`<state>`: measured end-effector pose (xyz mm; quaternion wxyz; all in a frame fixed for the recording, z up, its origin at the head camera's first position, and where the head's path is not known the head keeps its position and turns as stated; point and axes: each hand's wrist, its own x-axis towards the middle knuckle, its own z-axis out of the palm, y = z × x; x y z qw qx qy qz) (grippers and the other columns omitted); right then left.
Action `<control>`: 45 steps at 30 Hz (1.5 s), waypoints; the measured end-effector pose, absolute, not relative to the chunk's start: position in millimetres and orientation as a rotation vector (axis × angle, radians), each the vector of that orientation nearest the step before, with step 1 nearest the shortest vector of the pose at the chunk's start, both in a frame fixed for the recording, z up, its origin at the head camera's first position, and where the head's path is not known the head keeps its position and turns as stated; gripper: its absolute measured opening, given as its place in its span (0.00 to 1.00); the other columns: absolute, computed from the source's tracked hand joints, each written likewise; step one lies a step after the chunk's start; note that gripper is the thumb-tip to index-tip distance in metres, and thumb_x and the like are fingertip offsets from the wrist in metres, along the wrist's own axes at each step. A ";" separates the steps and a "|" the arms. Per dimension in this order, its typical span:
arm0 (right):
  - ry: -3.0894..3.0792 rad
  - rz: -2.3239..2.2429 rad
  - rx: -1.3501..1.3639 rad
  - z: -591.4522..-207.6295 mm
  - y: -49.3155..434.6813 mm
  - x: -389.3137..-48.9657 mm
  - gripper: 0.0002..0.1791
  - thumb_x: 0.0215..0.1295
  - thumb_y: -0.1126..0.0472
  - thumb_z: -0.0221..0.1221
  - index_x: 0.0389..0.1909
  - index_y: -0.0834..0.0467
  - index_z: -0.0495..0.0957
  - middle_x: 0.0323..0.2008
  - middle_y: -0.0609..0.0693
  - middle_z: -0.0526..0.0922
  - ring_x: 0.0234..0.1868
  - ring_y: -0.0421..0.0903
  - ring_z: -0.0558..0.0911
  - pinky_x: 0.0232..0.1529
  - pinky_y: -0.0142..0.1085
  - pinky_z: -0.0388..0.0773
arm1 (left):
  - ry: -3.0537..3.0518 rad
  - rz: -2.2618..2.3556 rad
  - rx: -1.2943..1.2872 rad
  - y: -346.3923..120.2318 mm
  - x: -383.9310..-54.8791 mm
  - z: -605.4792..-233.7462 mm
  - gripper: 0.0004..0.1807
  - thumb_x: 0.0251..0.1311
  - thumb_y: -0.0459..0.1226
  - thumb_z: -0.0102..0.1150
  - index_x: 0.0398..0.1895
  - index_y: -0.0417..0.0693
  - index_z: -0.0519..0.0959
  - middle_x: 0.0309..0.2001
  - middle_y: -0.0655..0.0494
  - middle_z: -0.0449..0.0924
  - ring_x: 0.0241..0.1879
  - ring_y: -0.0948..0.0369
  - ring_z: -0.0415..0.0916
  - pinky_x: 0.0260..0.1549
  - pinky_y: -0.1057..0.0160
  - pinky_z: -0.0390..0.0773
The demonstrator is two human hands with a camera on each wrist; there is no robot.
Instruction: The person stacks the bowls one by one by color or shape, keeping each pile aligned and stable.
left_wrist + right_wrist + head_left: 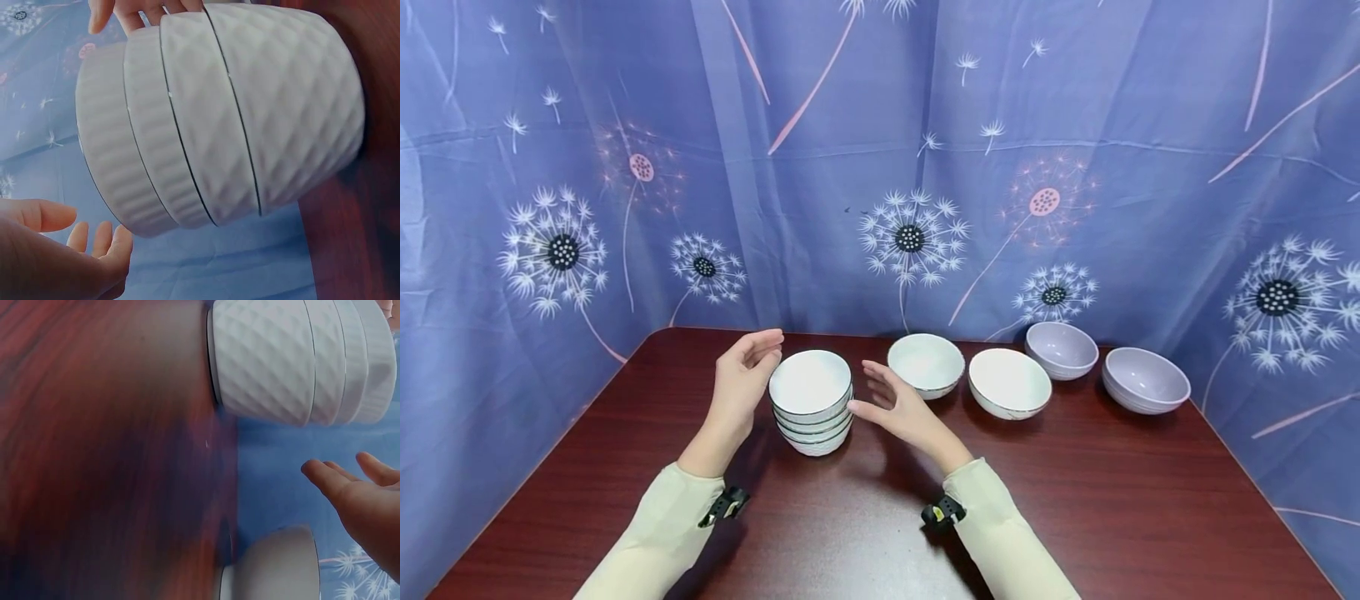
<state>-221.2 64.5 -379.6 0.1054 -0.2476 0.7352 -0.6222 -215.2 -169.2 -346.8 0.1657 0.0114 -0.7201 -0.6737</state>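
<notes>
A stack of several white bowls with thin dark rims stands upright on the table between both hands. Its lower bowls have a diamond-textured outside, and the upper ones look ribbed in the left wrist view. My left hand is at the stack's left side, fingers loosely bent, fingertips close by the top bowl's rim. On the other side, my right hand has its fingers spread and relaxed, thumb right at the stack's edge. In the right wrist view, the right hand shows a gap to the bowls.
Right of the stack are two separate white bowls, one nearer the back and one beside it. Farther right sit two pale purple bowls. A blue dandelion-print curtain hangs behind the dark red table.
</notes>
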 end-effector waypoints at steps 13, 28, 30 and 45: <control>2.302 -1.929 -0.713 -402.0 85.3 -238.4 0.29 0.67 0.63 0.58 0.67 0.65 0.64 0.67 0.60 0.66 0.68 0.58 0.65 0.66 0.44 0.66 | -2.012 -2.034 -0.074 -144.0 -214.2 -332.9 0.21 0.65 0.23 0.49 0.62 0.35 0.71 0.58 0.39 0.74 0.52 0.63 0.73 0.52 0.71 0.75; 2.449 -2.052 -0.687 -391.1 126.5 -241.2 0.24 0.69 0.63 0.56 0.63 0.68 0.67 0.63 0.66 0.69 0.64 0.60 0.69 0.64 0.46 0.68 | -1.917 -2.159 -0.204 -92.9 -215.8 -318.5 0.25 0.64 0.24 0.49 0.66 0.37 0.67 0.59 0.39 0.73 0.60 0.51 0.71 0.59 0.63 0.72; 2.461 -2.071 -0.690 -389.8 132.0 -241.2 0.24 0.69 0.64 0.56 0.63 0.68 0.67 0.63 0.66 0.69 0.64 0.61 0.69 0.64 0.45 0.68 | -1.918 -2.167 -0.214 -86.2 -215.9 -318.9 0.25 0.65 0.26 0.49 0.66 0.38 0.67 0.59 0.40 0.73 0.60 0.52 0.70 0.61 0.61 0.70; 2.547 -2.150 -0.540 -382.8 175.5 -241.1 0.26 0.69 0.66 0.55 0.66 0.67 0.63 0.61 0.66 0.70 0.64 0.61 0.69 0.54 0.20 0.71 | -2.032 -2.127 -0.242 -41.1 -228.4 -328.1 0.25 0.67 0.31 0.50 0.68 0.42 0.66 0.61 0.45 0.71 0.61 0.54 0.69 0.62 0.58 0.69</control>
